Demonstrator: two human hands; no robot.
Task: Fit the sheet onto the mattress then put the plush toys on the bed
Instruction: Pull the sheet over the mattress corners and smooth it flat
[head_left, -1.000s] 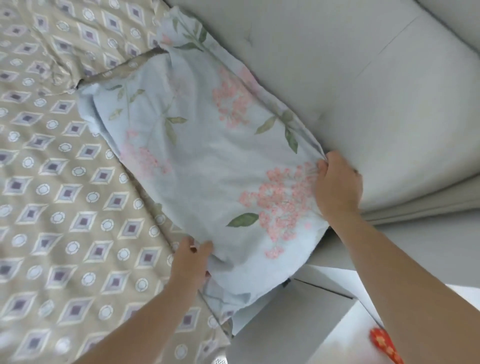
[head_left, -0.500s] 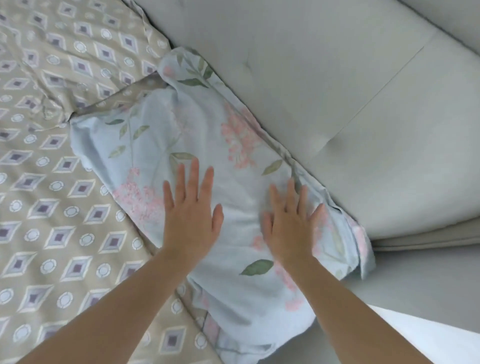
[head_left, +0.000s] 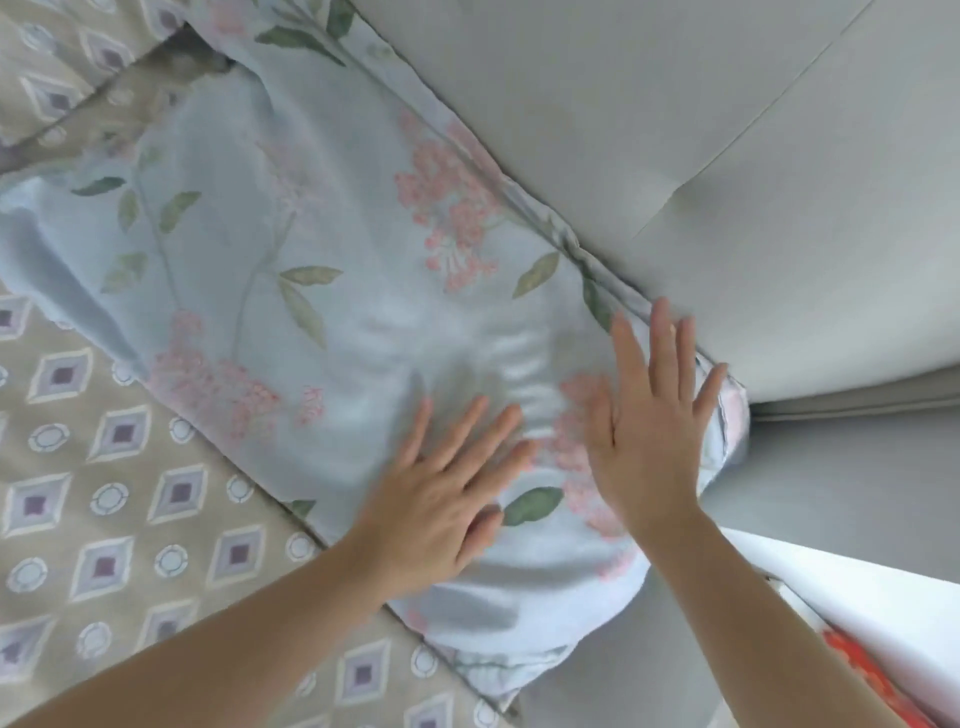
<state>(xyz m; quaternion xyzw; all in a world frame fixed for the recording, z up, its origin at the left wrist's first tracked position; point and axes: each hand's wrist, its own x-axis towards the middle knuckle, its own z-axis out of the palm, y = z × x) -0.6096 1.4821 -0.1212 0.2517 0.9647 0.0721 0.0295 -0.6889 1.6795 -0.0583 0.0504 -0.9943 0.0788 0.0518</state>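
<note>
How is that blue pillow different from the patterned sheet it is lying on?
The pillow is pale blue with pink blossoms and green leaves; the sheet is beige with purple diamonds and white rings. The pillow looks puffy and sits against the grey headboard; the sheet lies spread beneath it. The left hand and right hand lie flat on the pillow, not on the sheet. Both are printed fabric.

Left hand (head_left: 439, 514), bare, slim fingers, edges softly blurred, left forearm (head_left: 234, 639) bare as far as the frame shows, right hand (head_left: 649, 441), bare, long fingers, right forearm (head_left: 753, 613) likewise bare, nails too blurred to tell.
</note>
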